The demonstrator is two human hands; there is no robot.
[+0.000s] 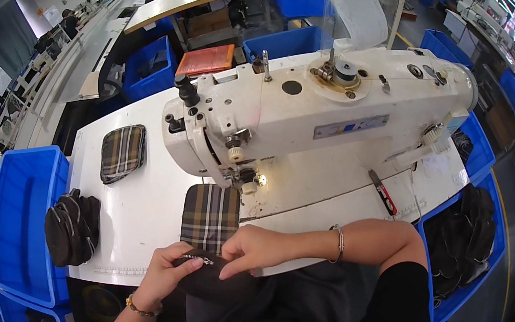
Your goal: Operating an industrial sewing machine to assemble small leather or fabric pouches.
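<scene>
Workshop room, with further work tables behind. On a white desk [136, 226], a cream-white metal sewing machine [352, 115] is taken as landmark. To its left, a second rounded plaid fabric piece [122, 153] is laid flat. Nearer and farther left of the machine, a heap of black zippered pouches [71, 229] is set at the desk edge, just beside a deep blue plastic bin [26, 219]. Under the machine's arm side, to the right of the needle, a red-and-black cutter [382, 193] is seen.

A dark, limp fabric pouch [210, 286] with a silver-coloured zip [206, 261] is held on the near side of the machine's needle; a brown-and-black plaid panel [211, 213] is seen between them. Whether panel and pouch are joined cannot be told.

Judged light, soft, apt to fold; not fragile. Best held by the firmer zip edge.

Left hand [171, 270]: grip closed on the pouch, thumb laid along the zip, wrist raised from below. Right hand [255, 248]: forearm brought across from the right, fingers bent downward at the pouch; whether cloth is pinched there cannot be told.
</scene>
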